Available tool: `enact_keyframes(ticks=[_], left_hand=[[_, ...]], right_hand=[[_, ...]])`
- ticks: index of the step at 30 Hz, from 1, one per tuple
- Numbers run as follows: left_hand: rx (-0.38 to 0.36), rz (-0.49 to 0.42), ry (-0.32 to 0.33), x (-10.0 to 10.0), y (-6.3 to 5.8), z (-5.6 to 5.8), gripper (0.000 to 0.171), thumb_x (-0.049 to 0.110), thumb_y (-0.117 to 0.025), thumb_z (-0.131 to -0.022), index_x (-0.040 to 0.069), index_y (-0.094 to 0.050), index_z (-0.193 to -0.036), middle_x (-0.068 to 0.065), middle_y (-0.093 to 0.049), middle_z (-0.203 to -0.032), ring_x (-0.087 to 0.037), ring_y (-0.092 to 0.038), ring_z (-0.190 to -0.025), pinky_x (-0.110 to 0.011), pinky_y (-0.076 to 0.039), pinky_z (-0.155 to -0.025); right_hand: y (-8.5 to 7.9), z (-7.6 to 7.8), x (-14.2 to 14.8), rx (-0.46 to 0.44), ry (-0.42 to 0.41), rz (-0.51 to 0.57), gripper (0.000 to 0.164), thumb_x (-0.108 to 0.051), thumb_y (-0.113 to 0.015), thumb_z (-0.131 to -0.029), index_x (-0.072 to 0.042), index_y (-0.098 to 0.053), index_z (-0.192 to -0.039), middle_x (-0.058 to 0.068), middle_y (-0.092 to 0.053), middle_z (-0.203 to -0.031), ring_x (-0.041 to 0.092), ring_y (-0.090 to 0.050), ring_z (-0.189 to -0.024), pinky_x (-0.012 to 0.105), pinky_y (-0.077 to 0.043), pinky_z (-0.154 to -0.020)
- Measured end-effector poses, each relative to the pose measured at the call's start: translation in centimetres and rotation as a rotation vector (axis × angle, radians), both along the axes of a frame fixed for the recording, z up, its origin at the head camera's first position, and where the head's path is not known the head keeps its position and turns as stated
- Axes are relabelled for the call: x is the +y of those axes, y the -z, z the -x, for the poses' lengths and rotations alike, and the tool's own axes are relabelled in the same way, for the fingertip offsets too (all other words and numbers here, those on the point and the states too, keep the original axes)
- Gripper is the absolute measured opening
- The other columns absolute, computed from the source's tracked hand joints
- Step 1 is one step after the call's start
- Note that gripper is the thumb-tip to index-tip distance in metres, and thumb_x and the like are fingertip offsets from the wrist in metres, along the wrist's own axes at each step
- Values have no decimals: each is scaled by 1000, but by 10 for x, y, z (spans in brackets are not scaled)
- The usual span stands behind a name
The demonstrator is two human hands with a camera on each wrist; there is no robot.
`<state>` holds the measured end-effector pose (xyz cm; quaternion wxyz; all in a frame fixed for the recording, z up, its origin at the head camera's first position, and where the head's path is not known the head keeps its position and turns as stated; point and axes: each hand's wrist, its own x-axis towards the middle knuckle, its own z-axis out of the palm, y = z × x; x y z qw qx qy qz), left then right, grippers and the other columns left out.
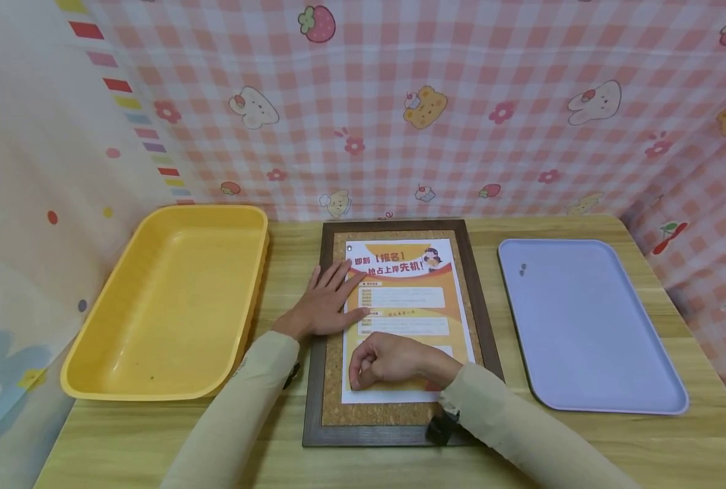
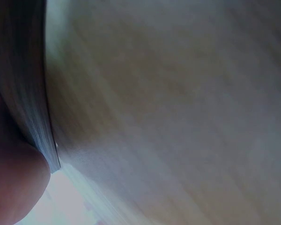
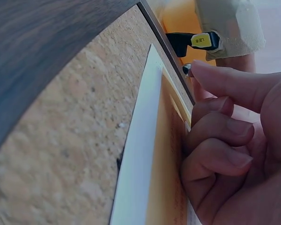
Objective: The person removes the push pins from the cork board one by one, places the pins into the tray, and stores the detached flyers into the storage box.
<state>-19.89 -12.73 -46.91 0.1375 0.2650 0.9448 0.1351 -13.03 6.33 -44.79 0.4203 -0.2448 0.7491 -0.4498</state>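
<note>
A printed orange-and-white poster [image 1: 402,302] lies on a cork board [image 1: 387,414] with a dark wooden frame [image 1: 485,326]. One small silver pushpin [image 1: 349,248] sits at the poster's top left corner. My left hand [image 1: 326,302] rests with fingers spread on the poster's left edge and the frame. Near the poster's bottom left corner, my right hand [image 1: 393,360] has its fingers curled and pinches a small shiny silver pushpin [image 3: 186,69], mostly hidden by the fingertips. In the left wrist view only part of the hand [image 2: 18,183] shows beside the frame.
To the left stands a deep yellow tray [image 1: 252,285]. A shallow lilac tray [image 1: 589,326] lies on the right, with small silver pieces [image 1: 523,269] near its upper left. Everything is on a wooden table [image 1: 289,258] against a checked pink curtain [image 1: 375,136].
</note>
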Motion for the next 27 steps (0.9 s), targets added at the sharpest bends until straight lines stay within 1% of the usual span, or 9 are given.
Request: enact_keyframes(ticks=[5, 12, 18, 23, 27], left_hand=[[-10, -12, 0, 0, -1, -1, 74, 56, -43, -100, 19, -20, -160, -14, 0, -167, -32, 4, -153, -59, 5, -119], [-17, -17, -4, -2, 5, 2, 75, 57, -41, -100, 22, -16, -161, -11, 4, -167, -29, 8, -153, -56, 9, -119], [-18, -3, -5, -1, 1, 2, 75, 58, -40, -100, 22, -16, -161, -12, 3, -167, -30, 6, -153, -57, 6, -120], [-20, 12, -7, 0, 0, 1, 76, 60, -40, -99, 23, -15, -161, -11, 4, -167, -30, 7, -153, -56, 6, -120], [-17, 11, -6, 0, 0, 1, 76, 59, -40, -99, 22, -16, -161, -11, 3, -167, -30, 6, -153, -56, 7, -120]], right_hand=[[1, -1, 0, -5, 2, 8, 10, -2, -69, -89, -8, -75, -84, 2, -61, -61, 7, -43, -50, 23, -34, -53], [3, -1, 4, -3, -2, 43, 9, -2, -68, -89, -7, -74, -86, 2, -63, -65, 7, -45, -53, 23, -35, -55], [2, -1, 8, -8, 4, 72, 8, -4, -67, -90, -7, -74, -89, 4, -67, -70, 6, -45, -54, 20, -35, -54], [0, -6, 11, -8, 24, 86, 8, -6, -67, -92, -10, -74, -90, 2, -64, -68, 8, -44, -54, 21, -36, -54], [0, -9, 14, -21, 46, 91, 7, -7, -67, -92, -10, -73, -90, 1, -61, -66, 9, -43, -54, 22, -36, -54]])
